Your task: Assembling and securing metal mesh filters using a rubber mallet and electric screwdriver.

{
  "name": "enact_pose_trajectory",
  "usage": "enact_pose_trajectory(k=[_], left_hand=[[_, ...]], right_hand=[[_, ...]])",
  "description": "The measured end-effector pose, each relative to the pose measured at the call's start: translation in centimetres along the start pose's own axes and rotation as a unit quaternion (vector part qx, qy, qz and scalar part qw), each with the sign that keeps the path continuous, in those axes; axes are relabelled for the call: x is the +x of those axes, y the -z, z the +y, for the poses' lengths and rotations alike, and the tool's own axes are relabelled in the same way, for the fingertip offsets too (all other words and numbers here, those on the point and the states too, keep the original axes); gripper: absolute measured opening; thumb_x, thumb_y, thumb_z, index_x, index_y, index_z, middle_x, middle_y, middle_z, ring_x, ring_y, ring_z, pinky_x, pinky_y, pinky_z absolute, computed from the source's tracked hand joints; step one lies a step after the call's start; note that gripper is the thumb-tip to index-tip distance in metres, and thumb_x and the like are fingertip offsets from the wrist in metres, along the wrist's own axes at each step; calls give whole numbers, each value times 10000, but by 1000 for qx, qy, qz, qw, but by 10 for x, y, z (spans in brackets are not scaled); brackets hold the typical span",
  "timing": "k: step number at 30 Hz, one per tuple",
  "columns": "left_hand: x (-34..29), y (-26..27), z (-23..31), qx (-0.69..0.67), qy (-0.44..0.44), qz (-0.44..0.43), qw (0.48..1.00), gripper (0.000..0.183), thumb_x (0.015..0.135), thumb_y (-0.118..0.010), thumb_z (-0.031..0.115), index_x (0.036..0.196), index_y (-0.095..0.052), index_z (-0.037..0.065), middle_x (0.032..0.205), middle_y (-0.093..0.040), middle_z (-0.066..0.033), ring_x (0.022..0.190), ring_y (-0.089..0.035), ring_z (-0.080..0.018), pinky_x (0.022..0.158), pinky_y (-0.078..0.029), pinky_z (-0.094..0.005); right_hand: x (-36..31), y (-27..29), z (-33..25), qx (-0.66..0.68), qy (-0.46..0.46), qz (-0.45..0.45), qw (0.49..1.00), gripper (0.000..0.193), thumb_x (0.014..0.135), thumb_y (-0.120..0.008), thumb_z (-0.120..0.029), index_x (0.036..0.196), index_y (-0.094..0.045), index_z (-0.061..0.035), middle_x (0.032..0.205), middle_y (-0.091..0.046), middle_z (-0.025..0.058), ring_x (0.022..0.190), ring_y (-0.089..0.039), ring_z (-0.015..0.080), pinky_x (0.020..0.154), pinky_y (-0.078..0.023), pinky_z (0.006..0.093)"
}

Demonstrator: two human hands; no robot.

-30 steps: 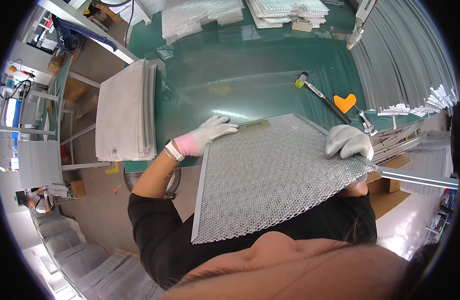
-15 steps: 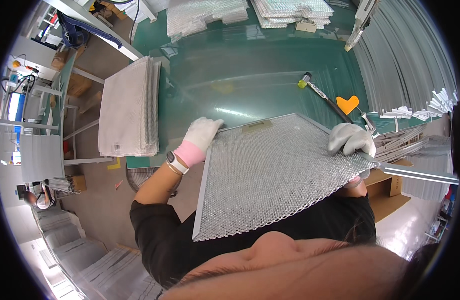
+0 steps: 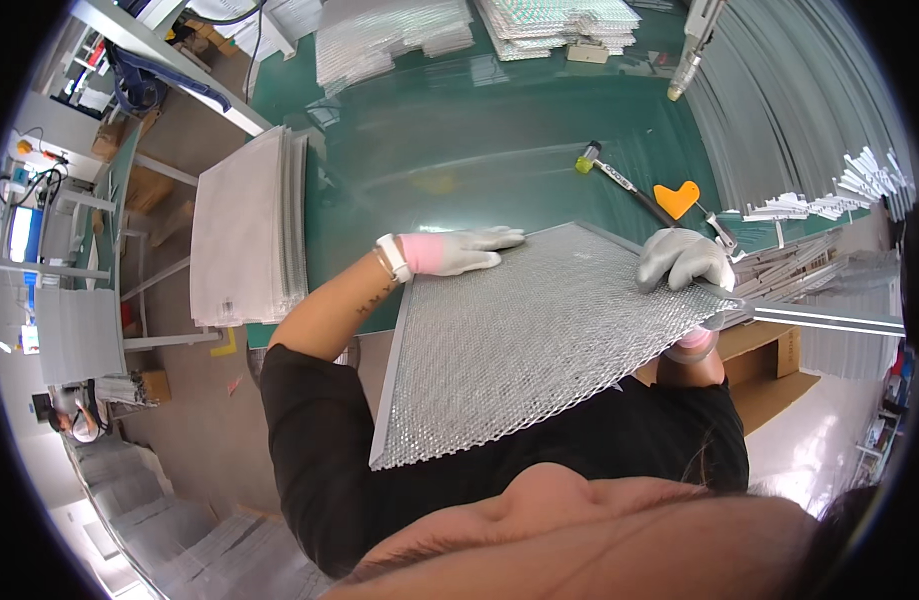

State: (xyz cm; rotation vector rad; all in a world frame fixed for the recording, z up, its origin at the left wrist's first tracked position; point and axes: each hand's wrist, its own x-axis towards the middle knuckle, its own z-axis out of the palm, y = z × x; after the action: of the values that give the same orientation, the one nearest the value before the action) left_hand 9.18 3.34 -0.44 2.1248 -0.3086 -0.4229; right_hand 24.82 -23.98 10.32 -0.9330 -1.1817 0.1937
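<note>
A silver metal mesh panel (image 3: 520, 345) slants across the near edge of the table and over my lap, with thin metal frame strips on its left and far sides. My gloved left hand (image 3: 465, 250) lies flat along its far left edge, fingers stretched out. At the right corner my gloved right hand (image 3: 685, 262) is closed round the panel, fingers curled on top; part of the hand shows below the mesh. From that corner a pale metal strip (image 3: 830, 318) juts out to the right. Whether its end is fitted onto the mesh is hidden.
Beyond the panel, a hammer (image 3: 630, 186), an orange heart-shaped piece (image 3: 677, 199) and a small metal tool (image 3: 722, 233) lie on the green table (image 3: 440, 140). Stacked panels (image 3: 245, 230) stand left. More mesh (image 3: 395, 35) lies behind; long strips (image 3: 800, 110) are piled right.
My left hand has moved right from the panel's far left corner and now lies flat on its far edge. My right hand keeps its hold. The view has shifted slightly.
</note>
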Motion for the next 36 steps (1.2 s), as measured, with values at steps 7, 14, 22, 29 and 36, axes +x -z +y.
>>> enact_pose_trajectory(k=[7,14,22,29,36], left_hand=[[37,2,-5,33,-14,-52,998,543,1044,-409,259,1531,-299,43,1595,-279,-165,1485,-244,-295,1223,-183,-387],[-25,41,65,-89,51,11,995,683,979,-500,503,1416,-472,-21,1295,-619,-209,1202,-603,-317,1039,-451,-404],[-94,10,117,37,-243,649,720,381,855,-718,170,1145,-610,-51,1046,-665,-172,926,-651,-287,822,-532,-413],[-69,34,110,-48,-216,708,671,224,786,-625,-48,1010,-624,-33,1009,-666,-151,901,-621,-186,821,-486,-293],[-70,27,108,-48,-216,718,660,212,790,-636,-60,999,-626,-31,1012,-666,-154,890,-614,-178,789,-481,-278]], right_hand=[[-11,5,0,18,-19,-6,1000,321,893,-680,-294,716,-517,-83,693,-657,153,583,-600,223,563,-481,323],[5,5,0,9,11,-26,1000,331,914,-672,-292,722,-510,-76,690,-646,143,574,-580,209,539,-469,305],[78,3,22,-99,-136,65,984,190,911,-558,-22,1074,-649,12,952,-654,10,887,-572,69,809,-467,230],[82,17,69,-22,-81,102,991,95,941,-608,-54,986,-662,8,918,-642,4,833,-544,61,766,-452,234],[71,9,74,-51,-64,154,985,124,923,-610,-14,1043,-629,9,948,-652,8,850,-562,62,779,-466,239]])
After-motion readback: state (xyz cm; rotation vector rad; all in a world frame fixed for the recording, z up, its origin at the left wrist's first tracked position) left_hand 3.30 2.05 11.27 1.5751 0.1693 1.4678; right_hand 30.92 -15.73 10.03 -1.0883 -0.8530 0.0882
